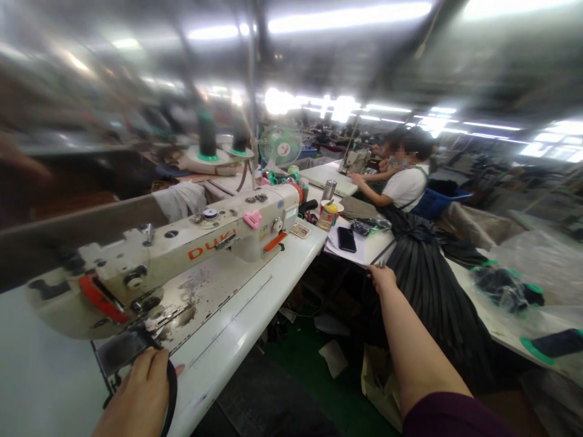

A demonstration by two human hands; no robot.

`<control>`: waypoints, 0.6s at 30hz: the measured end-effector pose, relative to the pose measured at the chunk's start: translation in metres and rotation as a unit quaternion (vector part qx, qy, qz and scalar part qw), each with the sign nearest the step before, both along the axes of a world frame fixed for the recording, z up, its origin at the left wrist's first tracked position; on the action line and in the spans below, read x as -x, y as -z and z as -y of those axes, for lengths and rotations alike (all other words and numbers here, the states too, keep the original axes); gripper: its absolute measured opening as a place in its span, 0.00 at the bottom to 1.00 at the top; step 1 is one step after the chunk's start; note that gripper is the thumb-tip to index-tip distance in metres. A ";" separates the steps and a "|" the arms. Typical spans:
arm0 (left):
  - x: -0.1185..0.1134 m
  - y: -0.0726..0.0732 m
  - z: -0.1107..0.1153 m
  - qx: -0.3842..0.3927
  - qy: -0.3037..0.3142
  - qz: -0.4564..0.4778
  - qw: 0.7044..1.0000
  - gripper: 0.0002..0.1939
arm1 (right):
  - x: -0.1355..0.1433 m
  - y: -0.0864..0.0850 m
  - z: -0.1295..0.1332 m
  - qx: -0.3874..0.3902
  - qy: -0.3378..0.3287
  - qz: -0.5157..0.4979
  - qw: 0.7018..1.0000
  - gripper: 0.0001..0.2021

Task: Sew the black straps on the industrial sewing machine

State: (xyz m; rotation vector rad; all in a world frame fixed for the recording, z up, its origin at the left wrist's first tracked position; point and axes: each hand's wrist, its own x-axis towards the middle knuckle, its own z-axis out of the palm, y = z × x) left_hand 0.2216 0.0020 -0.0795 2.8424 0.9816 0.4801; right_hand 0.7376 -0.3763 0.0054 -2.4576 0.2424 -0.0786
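A white sewing machine (246, 227) with orange lettering stands on a pale table at the left. By its needle end, my left hand (141, 388) has its fingers curled over a black strip (171, 391) that loops round beside them. My right arm reaches forward, and my right hand (381, 277) is closed at the edge of a bundle of long black strips (428, 285). Small metallic tips show above its fingers, too small to name. The strips hang over the edge of the right-hand table.
A black phone (347, 240) lies on white paper near a cup and a metal flask (328, 190). Thread cones (207, 136) and a green fan (280, 145) stand behind the machine. A person in a white shirt (405, 187) sits at another machine. Scraps lie on the green floor.
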 end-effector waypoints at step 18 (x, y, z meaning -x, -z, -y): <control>0.004 -0.049 0.024 0.063 0.044 -0.004 0.997 0.18 | 0.156 0.120 -0.045 -0.320 -0.015 -0.144 0.936 0.12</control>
